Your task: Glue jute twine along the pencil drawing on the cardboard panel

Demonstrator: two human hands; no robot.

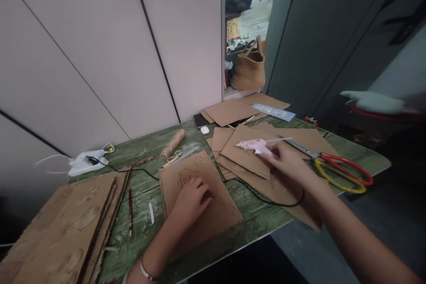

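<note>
My left hand point(194, 199) rests on a sheet of brown cardboard point(216, 202), its fingers curled down near thin brown lines that form a small outline point(186, 175). What lies under those fingertips, if anything, is hidden. In my right hand point(288, 163) is a pink hot glue gun point(251, 144), held by its handle above a stack of cardboard pieces point(239, 159). Its nozzle points left, and a pale glue stick point(279, 140) sticks out behind. A black cord point(253, 193) runs across the table below the gun.
Large scissors point(346, 171) with red and yellow handles lie at the right edge. A twine roll point(173, 143), a yellow pencil point(170, 162) and a dark red pencil point(130, 211) are on the green table point(143, 195). Torn cardboard point(66, 226) and a white power strip point(86, 163) are at left.
</note>
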